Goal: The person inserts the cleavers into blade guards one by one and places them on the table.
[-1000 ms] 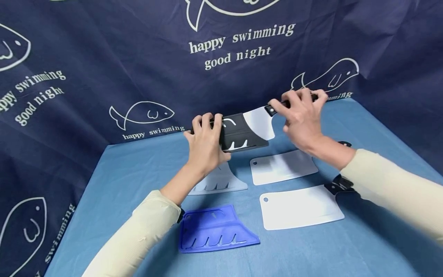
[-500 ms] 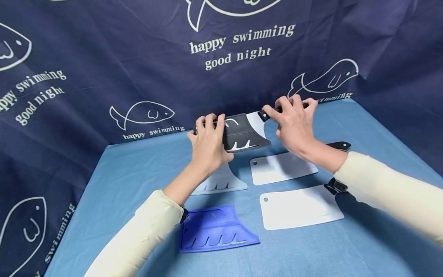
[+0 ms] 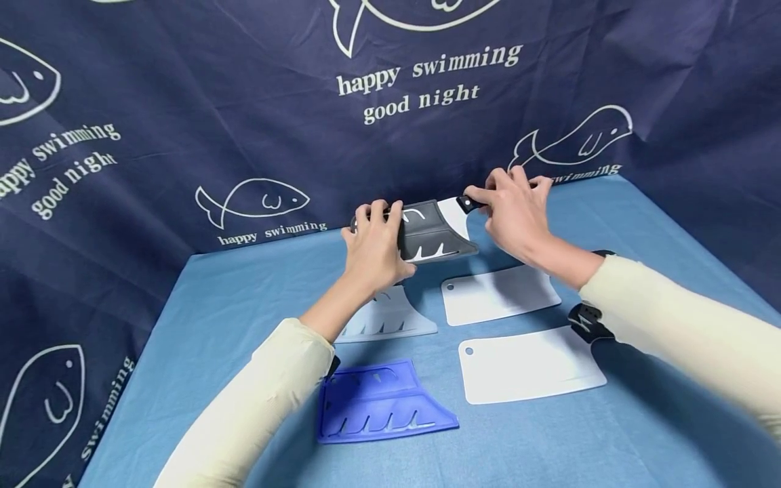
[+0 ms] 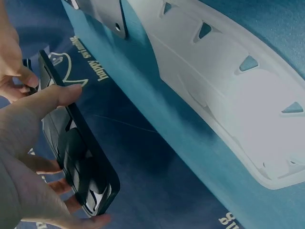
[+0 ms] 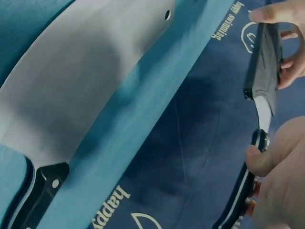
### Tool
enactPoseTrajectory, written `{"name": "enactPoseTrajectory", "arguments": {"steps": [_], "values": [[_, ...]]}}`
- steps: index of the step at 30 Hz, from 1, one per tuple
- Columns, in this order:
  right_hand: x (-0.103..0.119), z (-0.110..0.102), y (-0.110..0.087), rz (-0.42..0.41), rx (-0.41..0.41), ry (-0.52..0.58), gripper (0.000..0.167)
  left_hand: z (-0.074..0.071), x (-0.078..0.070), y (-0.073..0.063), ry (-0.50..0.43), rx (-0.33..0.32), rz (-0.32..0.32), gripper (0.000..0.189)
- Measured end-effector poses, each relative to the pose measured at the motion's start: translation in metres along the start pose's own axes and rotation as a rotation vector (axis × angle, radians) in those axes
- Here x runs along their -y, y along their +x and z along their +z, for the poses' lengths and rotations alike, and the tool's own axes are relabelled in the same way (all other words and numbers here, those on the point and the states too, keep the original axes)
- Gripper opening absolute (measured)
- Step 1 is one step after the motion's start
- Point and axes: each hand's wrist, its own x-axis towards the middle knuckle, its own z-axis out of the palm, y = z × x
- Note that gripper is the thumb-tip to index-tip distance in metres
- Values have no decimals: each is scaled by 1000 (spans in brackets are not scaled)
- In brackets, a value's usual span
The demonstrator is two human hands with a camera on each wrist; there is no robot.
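Observation:
My left hand (image 3: 375, 247) grips a black blade cover (image 3: 433, 234) from above, fingers over its top edge and thumb below. Most of a cleaver's blade (image 3: 454, 215) sits inside that cover, with a strip showing at the handle end. My right hand (image 3: 518, 213) holds the cleaver's black handle (image 5: 240, 186). Both are raised above the table near its back edge. In the left wrist view the cover (image 4: 78, 143) stands edge-on in the left hand, and the right fingers show beyond it.
On the blue table (image 3: 232, 305) lie a pale blade cover (image 3: 390, 318) and a blue blade cover (image 3: 384, 403). Right of them lie a far cleaver (image 3: 497, 295) and a near cleaver (image 3: 531, 366). A dark printed cloth (image 3: 256, 102) hangs behind.
The right hand has moved left, and the cleaver's blade has slid deeper into the black cover. The left hand with the cover has shifted slightly right.

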Motion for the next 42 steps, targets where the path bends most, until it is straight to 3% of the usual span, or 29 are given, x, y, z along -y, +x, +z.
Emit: {"name": "enactPoseTrajectory", "arguments": {"steps": [9,14,26,34,42], "values": [[-8,12,10,100,148,22,62,11,6,19,-31,131,-48,105],[-11,20,16,136,209,18,57,16,8,28,-91,238,-86,105],[-24,43,26,165,430,21,46,32,20,45,-183,486,-144,105],[-24,58,32,229,564,32,43,43,24,51,-190,622,-177,104],[-25,71,31,280,636,26,43,51,22,49,-127,697,-144,99]]}}
